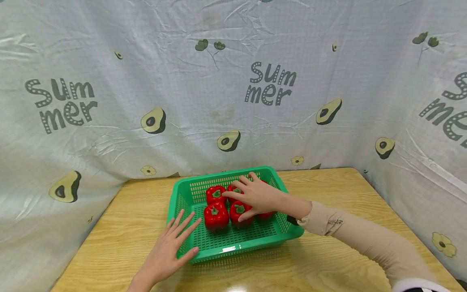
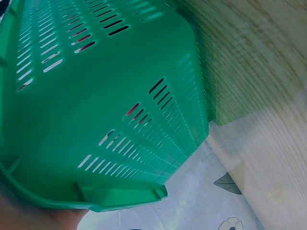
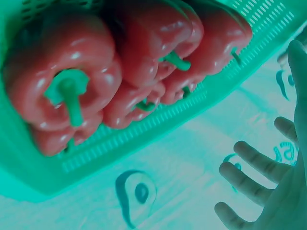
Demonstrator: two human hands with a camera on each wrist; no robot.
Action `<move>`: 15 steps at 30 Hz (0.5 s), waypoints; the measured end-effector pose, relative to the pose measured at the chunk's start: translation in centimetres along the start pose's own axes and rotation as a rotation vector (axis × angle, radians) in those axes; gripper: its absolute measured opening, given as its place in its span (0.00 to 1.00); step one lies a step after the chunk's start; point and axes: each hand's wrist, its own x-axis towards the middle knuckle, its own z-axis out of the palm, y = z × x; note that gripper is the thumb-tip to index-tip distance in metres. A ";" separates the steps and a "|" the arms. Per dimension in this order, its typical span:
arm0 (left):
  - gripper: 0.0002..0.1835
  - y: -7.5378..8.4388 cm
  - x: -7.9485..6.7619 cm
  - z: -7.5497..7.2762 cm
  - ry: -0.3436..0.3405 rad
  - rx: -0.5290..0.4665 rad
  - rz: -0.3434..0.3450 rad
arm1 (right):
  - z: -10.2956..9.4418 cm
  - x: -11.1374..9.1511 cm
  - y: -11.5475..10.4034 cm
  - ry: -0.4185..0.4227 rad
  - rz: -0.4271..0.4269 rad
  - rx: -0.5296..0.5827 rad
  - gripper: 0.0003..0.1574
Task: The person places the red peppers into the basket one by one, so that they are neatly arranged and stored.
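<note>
Several red bell peppers [image 1: 216, 218] with green stems stand stem-up in two rows in a green plastic basket [image 1: 262, 244]. My right hand [image 1: 257, 196] is over the peppers with its fingers spread, partly hiding those on the right. In the right wrist view, that hand [image 3: 283, 191] has straight, separated fingers, with no pepper in its grasp. My left hand [image 1: 168, 248] lies at the basket's left front corner, fingers straight and fanned over the rim. In the left wrist view, part of the left hand [image 2: 33, 215] shows beside the basket's rim.
The basket stands on a light wooden table [image 1: 120, 227]. Behind and at both sides hangs a pale cloth [image 1: 189, 89] printed with avocados, flowers and lettering. Inside the basket, the left part of its slotted floor shows bare beside the peppers.
</note>
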 end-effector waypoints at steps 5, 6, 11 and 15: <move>0.36 -0.1 0.0 -0.5 0.024 -0.034 0.016 | -0.2 -2.3 0.8 0.040 0.058 0.009 0.45; 0.35 -0.2 0.0 -0.6 0.037 -0.046 0.016 | -0.2 -2.9 1.0 0.047 0.075 0.023 0.45; 0.32 -1.1 0.0 -1.4 0.117 -0.082 -0.001 | 0.3 -6.7 1.9 0.075 0.186 0.107 0.39; 0.31 -2.2 -0.1 -2.0 0.148 -0.086 -0.043 | 1.5 -10.0 2.6 0.131 0.284 0.161 0.34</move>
